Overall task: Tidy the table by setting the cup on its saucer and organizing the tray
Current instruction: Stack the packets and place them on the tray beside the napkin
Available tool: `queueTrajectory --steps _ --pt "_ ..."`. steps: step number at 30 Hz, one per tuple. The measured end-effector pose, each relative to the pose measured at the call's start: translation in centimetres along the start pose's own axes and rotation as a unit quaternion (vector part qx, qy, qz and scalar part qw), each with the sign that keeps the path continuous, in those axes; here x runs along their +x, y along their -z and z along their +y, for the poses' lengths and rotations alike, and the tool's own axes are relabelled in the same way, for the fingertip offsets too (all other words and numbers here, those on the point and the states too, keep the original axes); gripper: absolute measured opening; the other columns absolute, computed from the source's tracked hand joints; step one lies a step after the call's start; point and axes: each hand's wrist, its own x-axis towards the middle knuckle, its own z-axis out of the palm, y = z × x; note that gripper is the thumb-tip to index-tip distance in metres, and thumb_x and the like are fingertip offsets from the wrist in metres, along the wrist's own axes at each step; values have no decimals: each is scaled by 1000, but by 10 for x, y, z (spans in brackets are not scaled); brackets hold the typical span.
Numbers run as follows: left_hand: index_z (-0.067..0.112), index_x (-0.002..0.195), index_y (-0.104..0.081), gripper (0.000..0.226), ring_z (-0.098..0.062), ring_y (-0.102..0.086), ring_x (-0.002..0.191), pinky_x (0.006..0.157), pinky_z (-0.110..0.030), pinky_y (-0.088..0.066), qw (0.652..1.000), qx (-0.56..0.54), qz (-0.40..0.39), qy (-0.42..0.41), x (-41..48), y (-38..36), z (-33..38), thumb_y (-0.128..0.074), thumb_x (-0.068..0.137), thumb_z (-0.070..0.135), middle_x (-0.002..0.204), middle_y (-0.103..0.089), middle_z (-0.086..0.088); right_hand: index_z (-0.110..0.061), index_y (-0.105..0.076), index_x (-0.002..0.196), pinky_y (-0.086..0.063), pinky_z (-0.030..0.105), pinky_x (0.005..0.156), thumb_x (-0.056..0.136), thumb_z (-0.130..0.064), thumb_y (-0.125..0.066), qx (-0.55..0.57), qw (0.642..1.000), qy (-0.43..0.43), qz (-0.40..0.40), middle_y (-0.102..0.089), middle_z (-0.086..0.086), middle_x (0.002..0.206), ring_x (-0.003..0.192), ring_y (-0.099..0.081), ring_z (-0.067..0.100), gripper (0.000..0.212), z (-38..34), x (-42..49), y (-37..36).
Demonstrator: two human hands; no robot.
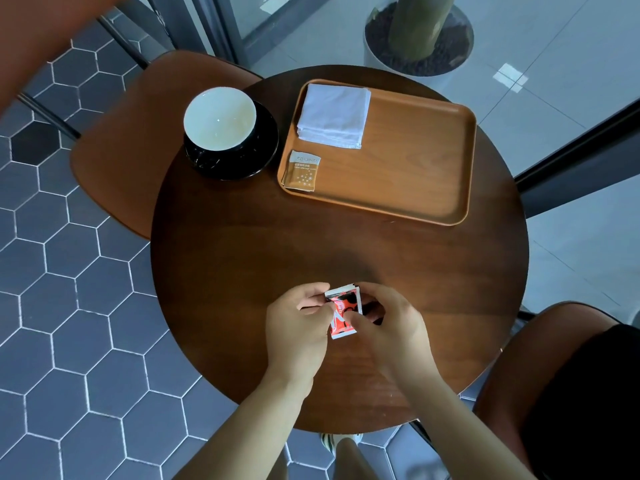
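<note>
Near the front of the round wooden table (242,258), my left hand (298,327) and my right hand (388,323) both pinch a small stack of red and white packets (341,313) held between them. At the back left, a black cup with a white inside (220,119) stands on its black saucer (258,157). A wooden tray (415,168) lies at the back right. White folded napkins (334,116) sit in its far left corner, and brown sugar packets (302,172) lie in its near left corner.
A brown chair (131,143) stands behind the table at the left, and another chair (554,358) is at the right front. A white planter (419,36) sits on the floor beyond the table. Hexagon floor tiles lie to the left.
</note>
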Motion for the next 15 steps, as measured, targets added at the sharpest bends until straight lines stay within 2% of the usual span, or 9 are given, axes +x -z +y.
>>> queueTrajectory --steps 3,6,10,13,15 --pt "23 104 -75 24 -6 -73 86 65 -17 -57 1000 1 7 -26 3 1 3 -72 87 6 94 -76 8 -40 -69 98 -47 10 60 88 -23 -72 49 998 -23 -11 -71 -23 83 74 -67 1 20 -2 1 2" --pt "22 108 -75 27 -4 -72 89 67 -15 -56 999 10 5 -41 3 1 7 -73 87 6 98 -75 9 -31 -74 98 -49 15 57 90 -25 -70 76 996 -49 -1 -73 -20 79 71 -68 3 11 -3 0 4" --pt "24 111 -74 29 0 -71 91 68 -15 -57 999 21 6 -49 0 0 15 -73 87 7 101 -74 11 -26 -77 91 -59 35 63 90 -28 -70 81 995 -65 -7 -74 -14 75 69 -69 7 7 -10 1 10" --pt "23 113 -74 30 -4 -72 92 73 -22 -60 999 17 6 -46 -1 -1 24 -71 88 6 104 -75 7 -24 -77 87 -60 39 64 90 -27 -72 93 994 -58 -17 -75 -12 75 72 -71 8 7 -17 5 17" --pt "26 109 -74 30 -3 -72 91 70 -20 -59 999 8 4 -51 -1 -1 31 -70 88 6 103 -75 7 -25 -77 84 -60 39 63 90 -25 -72 101 993 -52 -21 -75 -12 74 71 -71 8 8 -21 10 21"
